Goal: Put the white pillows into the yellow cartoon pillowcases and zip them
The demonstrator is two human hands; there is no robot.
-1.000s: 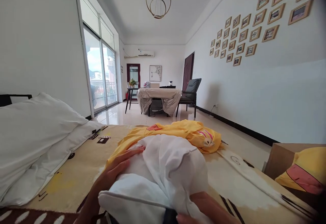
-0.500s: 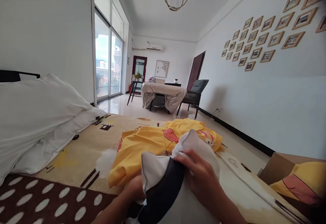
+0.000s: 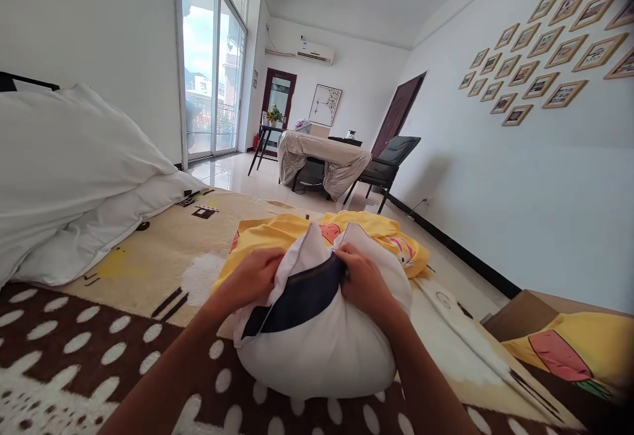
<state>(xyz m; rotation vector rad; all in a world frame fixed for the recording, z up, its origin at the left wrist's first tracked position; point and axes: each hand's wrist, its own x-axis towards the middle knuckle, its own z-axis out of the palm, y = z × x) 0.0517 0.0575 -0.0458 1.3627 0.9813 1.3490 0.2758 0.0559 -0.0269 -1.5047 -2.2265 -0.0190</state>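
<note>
A plump white pillow cover [image 3: 317, 366] lies in front of me with its opening facing up. Inside the gap shows dark navy cloth [image 3: 304, 300]. On the opening's left edge, my left hand [image 3: 255, 276] is closed, gripping the white fabric. The fingers of my right hand [image 3: 364, 283] pinch the edge on the right, beside the end of the navy cloth. Just beyond the cover, a yellow printed cloth [image 3: 270, 229] with red patches lies crumpled, partly hidden by the cover and my left hand.
Beneath everything spreads a patterned beige and brown blanket [image 3: 163, 257]. White pillows [image 3: 79, 158] are piled at the left. A cardboard box [image 3: 515, 316] at the right holds yellow cloth [image 3: 594, 342]. Farther off stand a covered table [image 3: 321, 148] and a dark chair [image 3: 391, 161].
My left hand has come up from behind the cover to its left edge. The cover now sits lower and rounder, with more of the navy cloth showing. My view has tilted downward.
</note>
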